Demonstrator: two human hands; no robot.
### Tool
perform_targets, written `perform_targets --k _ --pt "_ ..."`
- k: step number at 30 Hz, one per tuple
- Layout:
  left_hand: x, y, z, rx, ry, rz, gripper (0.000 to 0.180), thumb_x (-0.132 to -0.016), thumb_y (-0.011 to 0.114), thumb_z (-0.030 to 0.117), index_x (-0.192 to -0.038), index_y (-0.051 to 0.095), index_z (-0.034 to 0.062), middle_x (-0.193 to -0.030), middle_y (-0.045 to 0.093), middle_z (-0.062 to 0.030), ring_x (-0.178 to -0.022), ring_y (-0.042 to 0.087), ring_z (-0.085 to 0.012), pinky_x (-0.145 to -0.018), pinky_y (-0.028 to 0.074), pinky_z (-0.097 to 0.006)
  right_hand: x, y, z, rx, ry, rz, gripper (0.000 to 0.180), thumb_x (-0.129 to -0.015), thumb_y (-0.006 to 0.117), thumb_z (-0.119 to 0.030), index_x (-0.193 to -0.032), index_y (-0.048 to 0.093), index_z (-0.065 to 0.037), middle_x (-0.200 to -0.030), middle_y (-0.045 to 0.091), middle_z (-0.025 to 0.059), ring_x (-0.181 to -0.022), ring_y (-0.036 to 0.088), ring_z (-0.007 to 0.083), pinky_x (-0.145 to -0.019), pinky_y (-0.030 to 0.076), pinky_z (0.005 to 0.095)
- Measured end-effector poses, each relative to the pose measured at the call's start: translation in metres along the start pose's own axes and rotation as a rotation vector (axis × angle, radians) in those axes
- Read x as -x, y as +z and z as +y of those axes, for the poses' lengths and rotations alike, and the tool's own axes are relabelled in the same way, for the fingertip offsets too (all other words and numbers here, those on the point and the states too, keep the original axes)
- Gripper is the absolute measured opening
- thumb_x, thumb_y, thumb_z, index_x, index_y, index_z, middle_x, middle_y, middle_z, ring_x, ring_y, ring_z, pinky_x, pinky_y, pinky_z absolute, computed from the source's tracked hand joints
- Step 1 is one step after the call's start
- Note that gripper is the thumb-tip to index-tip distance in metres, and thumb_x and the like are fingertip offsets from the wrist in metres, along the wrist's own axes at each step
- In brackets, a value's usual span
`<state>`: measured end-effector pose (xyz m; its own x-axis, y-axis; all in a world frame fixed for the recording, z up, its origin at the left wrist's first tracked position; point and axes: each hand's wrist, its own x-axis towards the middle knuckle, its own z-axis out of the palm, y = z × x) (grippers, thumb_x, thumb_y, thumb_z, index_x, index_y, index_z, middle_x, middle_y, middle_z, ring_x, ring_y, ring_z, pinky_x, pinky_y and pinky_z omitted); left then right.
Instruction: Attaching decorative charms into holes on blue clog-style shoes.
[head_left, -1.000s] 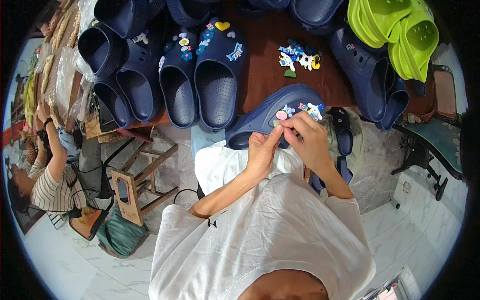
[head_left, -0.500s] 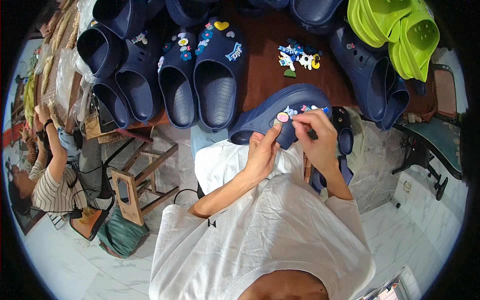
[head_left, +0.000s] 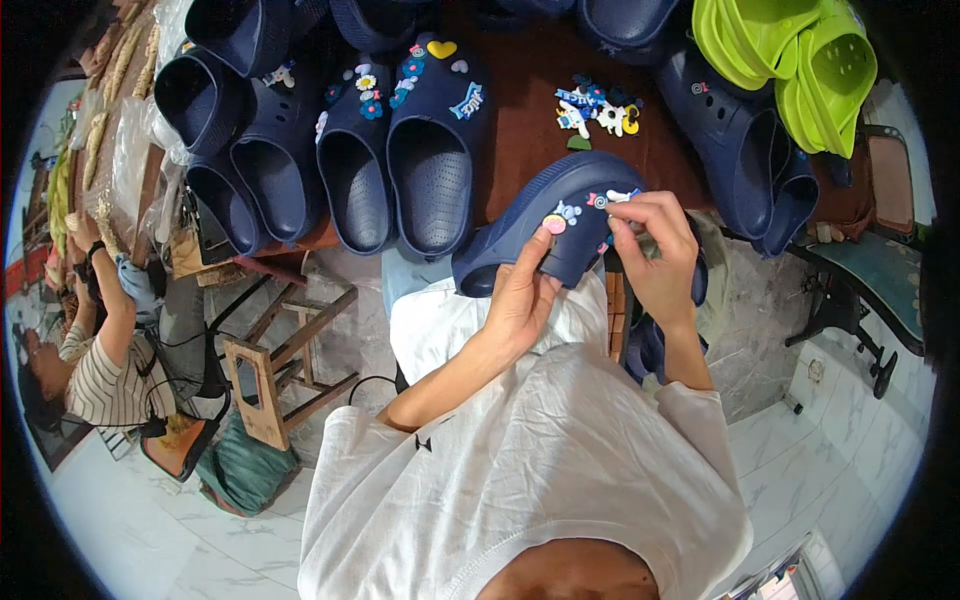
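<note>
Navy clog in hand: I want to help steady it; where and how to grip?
Probably cup the clog by its bare heel, from the left, where it juts clear of the left hand mid-shoe and right hand near the toe charms.

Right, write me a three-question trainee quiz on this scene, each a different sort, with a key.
1. True or false: the left hand holds a lime clog.
2. What colour is the table under the loose charms? A) white B) brown C) green
3. Name the hand whose fingertips are nearest the white charm on the held clog.

Key:
1. False; the held clog is navy.
2. B
3. The right hand.
</note>
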<state>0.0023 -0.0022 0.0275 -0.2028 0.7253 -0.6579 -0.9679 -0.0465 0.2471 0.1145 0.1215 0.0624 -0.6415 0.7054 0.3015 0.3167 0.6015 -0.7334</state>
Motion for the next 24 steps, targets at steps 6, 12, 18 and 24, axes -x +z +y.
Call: perform_targets --k 6,12,18,24 --pt "-0.004 -0.01 -0.008 0.072 0.021 -0.049 0.042 -0.097 0.054 0.028 -0.128 0.044 0.0016 -0.126 0.055 -0.0099 -0.116 0.056 -0.0189 -0.103 0.043 -0.037 -0.01 0.003 -0.004 0.084 -0.102 -0.203 0.019 -0.077 0.07 -0.008 -0.096 0.069 -0.007 -0.092 0.061 0.0077 -0.088 0.058 0.0254 -0.076 0.047 0.0358" --pt "-0.004 -0.01 -0.01 0.046 -0.019 -0.133 0.039 -0.097 0.054 0.028 -0.125 0.048 0.0013 -0.125 0.056 -0.0091 -0.114 0.056 -0.0179 -0.102 0.045 -0.035 -0.01 0.001 -0.003 0.109 -0.113 -0.286 0.025 -0.078 0.069 -0.009 -0.103 0.069 -0.011 -0.095 0.057 0.0065 -0.087 0.056 0.0243 -0.076 0.047 0.0346" --pt "-0.001 -0.004 -0.011 -0.118 0.028 0.001 0.031 -0.095 0.061 0.02 -0.118 0.058 -0.0004 -0.117 0.062 -0.0072 -0.105 0.06 -0.012 -0.089 0.051 -0.027 -0.017 0.003 -0.006 0.171 -0.175 -0.363 0.031 -0.076 0.07 -0.01 -0.107 0.07 -0.012 -0.095 0.055 0.0075 -0.085 0.055 0.0235 -0.076 0.048 0.0338" --pt "-0.004 -0.018 -0.013 -0.104 -0.012 -0.07 0.028 -0.097 0.058 0.022 -0.117 0.057 0.0024 -0.112 0.062 -0.0052 -0.104 0.059 -0.0129 -0.094 0.05 -0.031 -0.021 -0.002 -0.01 0.127 -0.163 -0.382 0.032 -0.073 0.073 -0.011 -0.104 0.071 -0.013 -0.095 0.055 0.0074 -0.085 0.055 0.0245 -0.075 0.048 0.0345"
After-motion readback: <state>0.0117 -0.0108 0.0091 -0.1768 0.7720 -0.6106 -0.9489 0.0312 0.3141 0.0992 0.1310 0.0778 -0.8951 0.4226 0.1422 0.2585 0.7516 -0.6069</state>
